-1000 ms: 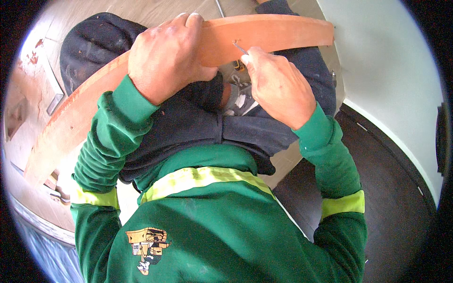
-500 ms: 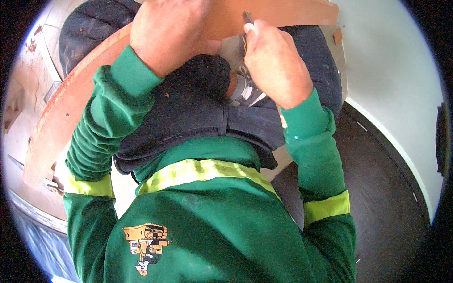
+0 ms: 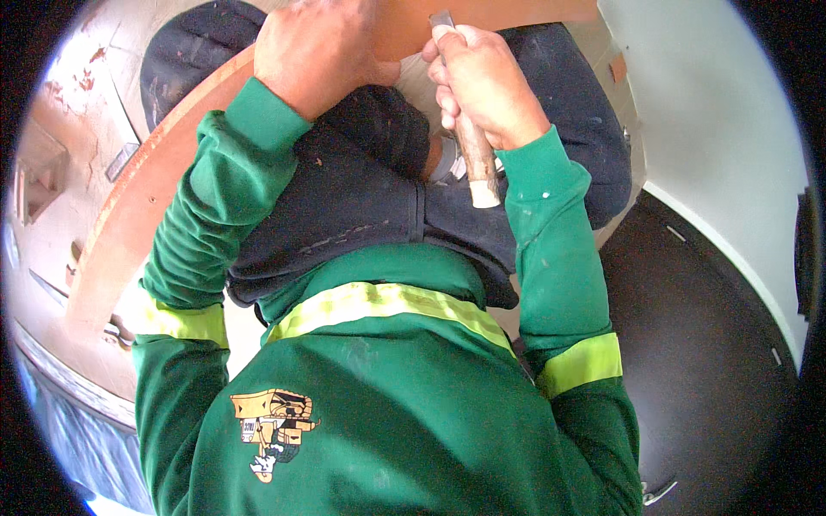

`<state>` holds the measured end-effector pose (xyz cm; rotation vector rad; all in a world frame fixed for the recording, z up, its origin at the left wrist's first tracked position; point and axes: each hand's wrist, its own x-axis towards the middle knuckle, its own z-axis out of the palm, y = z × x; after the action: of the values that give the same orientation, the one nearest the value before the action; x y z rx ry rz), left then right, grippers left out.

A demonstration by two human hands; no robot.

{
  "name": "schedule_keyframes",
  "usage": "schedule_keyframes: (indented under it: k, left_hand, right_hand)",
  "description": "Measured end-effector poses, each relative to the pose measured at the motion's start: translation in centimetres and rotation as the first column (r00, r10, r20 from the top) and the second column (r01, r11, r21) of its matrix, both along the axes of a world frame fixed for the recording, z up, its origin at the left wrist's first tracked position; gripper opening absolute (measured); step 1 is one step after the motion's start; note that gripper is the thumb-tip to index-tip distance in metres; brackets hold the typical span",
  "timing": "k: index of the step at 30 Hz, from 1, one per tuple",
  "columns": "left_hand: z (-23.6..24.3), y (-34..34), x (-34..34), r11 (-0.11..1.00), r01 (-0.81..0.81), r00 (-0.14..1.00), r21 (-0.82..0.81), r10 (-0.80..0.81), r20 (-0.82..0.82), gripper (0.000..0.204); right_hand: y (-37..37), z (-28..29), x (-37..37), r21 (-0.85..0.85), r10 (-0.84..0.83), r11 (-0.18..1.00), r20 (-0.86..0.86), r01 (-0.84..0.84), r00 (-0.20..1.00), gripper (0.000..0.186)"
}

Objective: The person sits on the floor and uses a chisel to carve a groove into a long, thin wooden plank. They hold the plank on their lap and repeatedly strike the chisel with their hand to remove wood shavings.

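Observation:
A long, reddish-brown wooden board (image 3: 129, 215) crosses my lap, running from the lower left up past the top edge of the view. My left hand (image 3: 318, 56) lies closed over its near edge, thumb toward the right; the fingertips are hidden. In my right hand (image 3: 490, 82) is a chisel, its pale wooden handle (image 3: 476, 159) pointing back toward me. The fingers wrap the upper handle, and the thumb lies along it near the short metal blade (image 3: 441, 19). That blade is up against the board's near face.
My dark-trousered knees (image 3: 551, 95) sit beneath the board. At right are a white wall (image 3: 705, 103) and a dark flat surface (image 3: 680, 344). Reddish shavings (image 3: 90, 73), a flat metal piece (image 3: 122, 161) and a wooden block (image 3: 39, 181) lie on the floor at left.
My right hand has turned and shifted slightly left, bringing the chisel's handle into view below it. The board and my left hand sit slightly farther right in the picture.

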<state>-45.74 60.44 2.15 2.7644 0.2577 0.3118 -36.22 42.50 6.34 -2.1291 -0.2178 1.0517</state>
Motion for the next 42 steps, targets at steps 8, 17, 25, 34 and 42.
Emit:
schedule_keyframes:
  k: [8,17,25,34,42]
  left_hand:
    - [-1.3,0.3,-0.6,0.995,-0.004,0.999,-0.102,0.0,-0.047,0.079]
    - [-0.5,4.2,2.6,0.947,0.106,0.904,-0.303,-0.219,-0.367,0.077]
    - [-0.8,4.6,5.0,0.581,-0.091,0.784,-0.809,-0.458,-0.418,0.072]
    - [1.8,3.5,5.5,0.579,-0.243,0.743,-0.778,-0.404,-0.533,0.066]
    - [1.6,3.4,5.4,0.51,-0.242,0.762,-0.826,-0.427,-0.486,0.062]
  right_hand:
    - [-1.7,-2.2,-0.5,0.287,-0.316,0.912,0.034,0.294,0.948,0.042]
    - [-5.0,-1.0,-0.9,0.351,-0.097,0.919,-0.242,0.18,0.965,0.044]
    - [-5.7,-1.7,-1.4,0.297,-0.099,0.953,0.142,0.053,0.985,0.031]
    - [-6.9,-2.0,-0.7,0.354,-0.032,0.928,0.394,-0.119,0.919,0.031]
    - [-7.1,-1.6,1.0,0.36,0.046,0.909,0.411,-0.209,0.91,0.029]
